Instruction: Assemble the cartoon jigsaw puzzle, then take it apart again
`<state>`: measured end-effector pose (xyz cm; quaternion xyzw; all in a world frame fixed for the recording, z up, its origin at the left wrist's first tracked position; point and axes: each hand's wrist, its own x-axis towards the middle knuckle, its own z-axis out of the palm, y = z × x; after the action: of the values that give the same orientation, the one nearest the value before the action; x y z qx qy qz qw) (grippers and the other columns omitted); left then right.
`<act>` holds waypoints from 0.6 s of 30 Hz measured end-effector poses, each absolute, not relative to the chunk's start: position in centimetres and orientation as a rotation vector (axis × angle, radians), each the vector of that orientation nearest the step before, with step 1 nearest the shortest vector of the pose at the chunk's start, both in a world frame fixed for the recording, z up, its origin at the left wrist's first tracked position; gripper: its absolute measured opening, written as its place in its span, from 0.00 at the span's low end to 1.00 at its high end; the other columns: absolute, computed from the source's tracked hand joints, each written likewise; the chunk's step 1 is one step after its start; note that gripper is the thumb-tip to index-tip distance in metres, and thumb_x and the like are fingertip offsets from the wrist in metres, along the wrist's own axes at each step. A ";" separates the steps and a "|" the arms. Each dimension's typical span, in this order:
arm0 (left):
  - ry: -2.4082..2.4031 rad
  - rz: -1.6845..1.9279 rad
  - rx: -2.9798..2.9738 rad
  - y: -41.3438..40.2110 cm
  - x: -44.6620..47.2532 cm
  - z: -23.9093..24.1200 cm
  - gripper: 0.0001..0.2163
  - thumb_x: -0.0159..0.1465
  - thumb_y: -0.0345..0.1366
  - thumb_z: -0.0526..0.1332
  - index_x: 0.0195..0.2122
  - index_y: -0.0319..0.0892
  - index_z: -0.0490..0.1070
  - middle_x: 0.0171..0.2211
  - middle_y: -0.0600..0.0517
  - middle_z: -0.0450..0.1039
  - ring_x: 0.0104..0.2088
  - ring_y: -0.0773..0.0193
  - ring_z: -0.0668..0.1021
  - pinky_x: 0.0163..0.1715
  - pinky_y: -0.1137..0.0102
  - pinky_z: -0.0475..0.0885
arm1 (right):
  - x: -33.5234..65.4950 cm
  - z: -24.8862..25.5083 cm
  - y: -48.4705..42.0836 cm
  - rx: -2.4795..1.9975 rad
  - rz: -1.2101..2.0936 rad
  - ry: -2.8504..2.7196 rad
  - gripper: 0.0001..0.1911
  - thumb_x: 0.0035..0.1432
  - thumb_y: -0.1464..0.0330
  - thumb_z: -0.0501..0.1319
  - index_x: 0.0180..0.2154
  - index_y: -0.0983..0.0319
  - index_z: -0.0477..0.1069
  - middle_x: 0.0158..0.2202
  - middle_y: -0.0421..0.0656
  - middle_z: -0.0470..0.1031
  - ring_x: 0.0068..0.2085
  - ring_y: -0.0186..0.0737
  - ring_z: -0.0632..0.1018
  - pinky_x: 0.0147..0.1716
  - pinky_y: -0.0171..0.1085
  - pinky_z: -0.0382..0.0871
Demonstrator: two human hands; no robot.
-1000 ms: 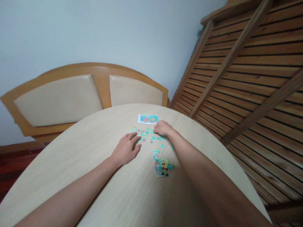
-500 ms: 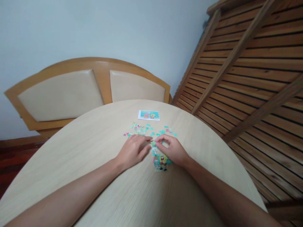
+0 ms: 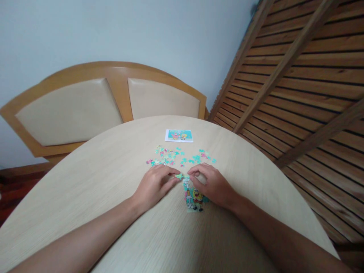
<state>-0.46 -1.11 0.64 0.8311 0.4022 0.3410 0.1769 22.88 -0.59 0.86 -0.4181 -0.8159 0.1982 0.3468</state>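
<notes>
My left hand [image 3: 155,184] pinches a green jigsaw puzzle piece [image 3: 179,176] between thumb and fingertips. Close beside it, my right hand [image 3: 212,184] has its fingertips closed on another small green puzzle piece [image 3: 186,176]; whether the two pieces touch I cannot tell. Just below the hands lies a partly assembled puzzle [image 3: 189,199] showing cartoon figures, one of them yellow. Part of its right side is hidden behind my right hand.
Loose puzzle pieces [image 3: 196,158] in green, pink and yellow are scattered beyond my hands. Farther back lies a printed picture card [image 3: 179,135]. All rest on a round wooden table [image 3: 119,159], with a padded headboard [image 3: 71,110] behind and wooden slats [image 3: 298,76] at right.
My left hand now holds a green piece that was not visible in its fingers before. Both hands are slightly lower in view, and the camera view has shifted a little.
</notes>
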 end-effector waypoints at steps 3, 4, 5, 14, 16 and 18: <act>1.199 0.921 2.290 -0.8 -0.7 0.5 0.08 0.68 0.41 0.62 0.45 0.46 0.77 0.39 0.50 0.80 0.41 0.58 0.79 0.45 0.61 0.73 | 23.7 1.2 -0.8 -1.067 0.456 -2.236 0.05 0.61 0.67 0.63 0.41 0.60 0.73 0.39 0.44 0.78 0.42 0.43 0.77 0.47 0.45 0.68; 1.205 0.911 2.280 -0.8 -0.7 0.4 0.08 0.68 0.40 0.63 0.45 0.46 0.77 0.39 0.50 0.80 0.41 0.58 0.79 0.45 0.61 0.72 | 23.8 1.3 -0.9 -1.055 0.456 -2.279 0.07 0.61 0.66 0.64 0.41 0.60 0.73 0.41 0.44 0.78 0.44 0.45 0.77 0.48 0.46 0.68; 1.209 0.905 2.272 -0.7 -0.8 0.4 0.07 0.68 0.40 0.63 0.44 0.46 0.77 0.39 0.51 0.80 0.42 0.58 0.79 0.45 0.61 0.72 | 23.9 1.5 -1.1 -1.042 0.458 -2.322 0.10 0.60 0.64 0.66 0.42 0.60 0.73 0.42 0.45 0.78 0.45 0.46 0.77 0.48 0.46 0.68; 1.211 0.822 2.303 -0.7 -0.7 0.2 0.04 0.66 0.36 0.65 0.41 0.45 0.77 0.37 0.51 0.80 0.41 0.57 0.78 0.45 0.60 0.71 | 23.3 1.4 -1.7 -1.013 0.543 -2.386 0.17 0.57 0.62 0.69 0.47 0.60 0.73 0.47 0.46 0.77 0.49 0.47 0.74 0.51 0.47 0.67; 1.179 0.815 2.320 -0.7 -0.6 0.4 0.03 0.66 0.35 0.66 0.40 0.45 0.77 0.37 0.52 0.80 0.41 0.57 0.78 0.45 0.60 0.71 | 23.3 1.4 -1.7 -1.016 0.563 -2.369 0.18 0.57 0.62 0.69 0.48 0.60 0.72 0.47 0.46 0.77 0.50 0.47 0.74 0.52 0.47 0.67; 1.160 0.808 2.328 -0.7 -0.6 0.5 0.03 0.66 0.35 0.66 0.40 0.46 0.78 0.37 0.52 0.80 0.41 0.57 0.78 0.46 0.60 0.71 | 23.3 1.3 -1.7 -1.036 0.550 -2.353 0.20 0.57 0.61 0.70 0.49 0.60 0.72 0.48 0.47 0.76 0.51 0.48 0.74 0.52 0.47 0.67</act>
<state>-0.56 -0.66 0.48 0.8362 0.4166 0.2903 0.2073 23.27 -1.72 1.31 -0.3813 -0.8657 0.2025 0.2533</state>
